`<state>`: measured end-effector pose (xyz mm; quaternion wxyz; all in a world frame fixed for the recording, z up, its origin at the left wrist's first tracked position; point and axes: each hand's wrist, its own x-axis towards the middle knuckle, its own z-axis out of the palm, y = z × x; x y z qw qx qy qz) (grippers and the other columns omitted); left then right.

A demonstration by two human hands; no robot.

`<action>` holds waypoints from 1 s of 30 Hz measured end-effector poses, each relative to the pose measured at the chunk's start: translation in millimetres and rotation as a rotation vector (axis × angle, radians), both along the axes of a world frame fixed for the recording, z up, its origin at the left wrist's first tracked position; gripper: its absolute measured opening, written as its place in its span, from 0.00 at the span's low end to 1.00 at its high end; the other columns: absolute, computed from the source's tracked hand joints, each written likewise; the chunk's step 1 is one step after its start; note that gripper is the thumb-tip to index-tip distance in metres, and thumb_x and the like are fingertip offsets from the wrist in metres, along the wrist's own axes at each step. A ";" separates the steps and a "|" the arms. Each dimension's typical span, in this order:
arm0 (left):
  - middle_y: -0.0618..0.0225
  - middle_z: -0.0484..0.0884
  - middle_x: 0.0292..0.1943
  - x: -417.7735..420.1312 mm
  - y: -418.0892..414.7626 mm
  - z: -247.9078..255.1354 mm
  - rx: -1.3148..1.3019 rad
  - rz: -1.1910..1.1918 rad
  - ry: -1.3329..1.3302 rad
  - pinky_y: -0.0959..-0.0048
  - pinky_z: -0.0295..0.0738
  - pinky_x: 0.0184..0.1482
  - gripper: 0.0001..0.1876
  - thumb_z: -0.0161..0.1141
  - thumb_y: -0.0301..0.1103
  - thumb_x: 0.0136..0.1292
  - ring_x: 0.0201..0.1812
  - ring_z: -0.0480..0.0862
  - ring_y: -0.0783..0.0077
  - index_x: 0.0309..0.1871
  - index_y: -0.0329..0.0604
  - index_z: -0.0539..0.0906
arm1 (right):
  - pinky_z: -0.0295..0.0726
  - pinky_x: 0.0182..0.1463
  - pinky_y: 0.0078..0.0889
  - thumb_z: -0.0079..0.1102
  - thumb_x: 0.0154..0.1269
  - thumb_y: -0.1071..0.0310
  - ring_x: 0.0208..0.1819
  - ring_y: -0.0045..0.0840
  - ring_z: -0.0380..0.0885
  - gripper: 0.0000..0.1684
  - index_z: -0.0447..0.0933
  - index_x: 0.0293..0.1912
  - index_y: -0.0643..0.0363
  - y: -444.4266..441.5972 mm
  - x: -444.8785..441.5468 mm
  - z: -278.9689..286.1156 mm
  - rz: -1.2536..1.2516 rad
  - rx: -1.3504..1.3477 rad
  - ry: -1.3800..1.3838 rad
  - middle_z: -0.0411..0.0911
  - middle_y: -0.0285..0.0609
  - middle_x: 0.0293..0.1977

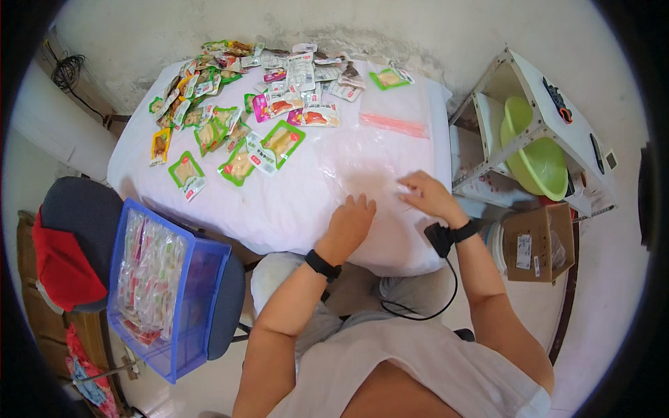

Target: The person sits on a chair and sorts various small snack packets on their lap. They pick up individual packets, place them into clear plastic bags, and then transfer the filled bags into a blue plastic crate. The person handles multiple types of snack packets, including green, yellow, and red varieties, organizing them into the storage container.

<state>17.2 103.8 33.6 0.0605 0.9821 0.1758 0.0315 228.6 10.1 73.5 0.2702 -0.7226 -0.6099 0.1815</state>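
Note:
A clear plastic bag (pixel 360 157) lies flat on the white-covered table (pixel 272 214) before me. My left hand (pixel 351 227) rests palm down at the bag's near side, fingers slightly apart. To its right, my right hand (pixel 429 196) hovers or rests by the bag's right side, thumb and fingers spread; contact with the film is hard to tell. Beyond the bag lies a stack of clear zip bags (pixel 394 109) with red seal strips, and a green-edged snack packet (pixel 390 78) sits at its top. Left of the bag are two green-edged packets (pixel 284 142) overlapping a third.
Many snack packets (pixel 300 73) are heaped along the table's far side. At left, a blue plastic crate (pixel 209 308) of bagged packets stands on a chair. A metal shelf (pixel 528 130) holding a green basin (pixel 538 167) and a cardboard box (pixel 533 251) stand at right.

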 end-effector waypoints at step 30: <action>0.50 0.69 0.63 8.4 -2.0 -10.4 -0.156 -0.029 -0.087 0.63 0.82 0.46 0.21 0.51 0.27 0.62 0.63 0.71 0.49 0.59 0.37 0.72 | 0.79 0.46 0.40 0.46 0.63 0.75 0.42 0.37 0.82 0.14 0.77 0.45 0.65 241.0 54.8 -23.0 -0.149 0.176 0.495 0.82 0.49 0.41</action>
